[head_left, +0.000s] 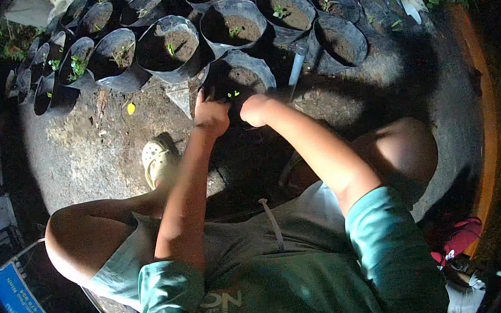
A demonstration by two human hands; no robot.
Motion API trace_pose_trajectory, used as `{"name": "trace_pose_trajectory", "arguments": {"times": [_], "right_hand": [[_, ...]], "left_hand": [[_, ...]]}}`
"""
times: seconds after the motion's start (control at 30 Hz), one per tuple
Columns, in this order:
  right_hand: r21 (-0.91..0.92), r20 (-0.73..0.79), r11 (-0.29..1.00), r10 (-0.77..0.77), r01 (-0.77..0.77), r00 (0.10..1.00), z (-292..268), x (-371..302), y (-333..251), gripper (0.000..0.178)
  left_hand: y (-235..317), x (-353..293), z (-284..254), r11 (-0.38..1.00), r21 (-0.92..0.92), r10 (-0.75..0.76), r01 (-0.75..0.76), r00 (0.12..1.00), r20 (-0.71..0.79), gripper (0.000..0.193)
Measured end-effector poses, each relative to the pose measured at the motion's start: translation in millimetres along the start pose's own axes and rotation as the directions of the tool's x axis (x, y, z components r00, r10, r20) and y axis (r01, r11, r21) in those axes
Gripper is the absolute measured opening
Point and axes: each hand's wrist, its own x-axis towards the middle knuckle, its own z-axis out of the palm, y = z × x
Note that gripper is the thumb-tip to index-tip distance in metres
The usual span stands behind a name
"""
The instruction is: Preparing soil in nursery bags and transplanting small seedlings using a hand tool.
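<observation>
A black plastic grow bag [261,70] with soil inside stands in front of me, at the near edge of a group of similar bags. My left hand [212,114] grips its near left side, a couple of fingers showing at the rim. Closed and bent downward, my right hand [255,111] is at the near right side of the same bag; its fingertips are hidden, and what they hold cannot be made out. Between the two hands a small green seedling [233,94] shows. A pale triangular piece [180,96] lies just left of my left hand.
Several more soil-filled grow bags [169,46] with seedlings crowd the far side. A blue-grey handle [296,69] stands upright to the right. A red and white tool [411,11] lies far right. My foot in a pale clog [158,160] rests on the ground at left.
</observation>
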Motion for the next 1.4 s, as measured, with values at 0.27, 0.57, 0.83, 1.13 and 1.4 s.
{"name": "trace_pose_trajectory", "arguments": {"times": [0.27,0.57,0.83,1.13,1.4], "right_hand": [[-0.065,-0.123,0.99,-0.136,0.128,0.983,-68,-87,35,0.036],[0.37,-0.294,0.925,0.03,0.085,0.955,-118,-168,97,0.043],[0.24,-0.137,0.968,-0.045,0.078,0.989,-103,-132,88,0.044],[0.619,0.174,0.687,0.353,-0.381,0.919,-68,-79,61,0.067],[0.827,0.028,0.454,0.555,-0.331,0.831,-19,-29,62,0.046]], "left_hand": [[-10,-8,3,0.974,-0.151,0.098,-0.172,0.91,-0.404,0.027],[-26,-18,-31,0.978,-0.174,-0.179,0.112,0.882,-0.437,0.038],[-35,-20,-42,0.736,-0.202,-0.573,0.646,0.754,0.321,0.058],[-21,-27,17,0.903,-0.015,-0.402,0.43,0.857,0.322,0.034],[-22,-28,-2,0.925,-0.049,-0.345,0.378,0.884,0.316,0.02]]}}
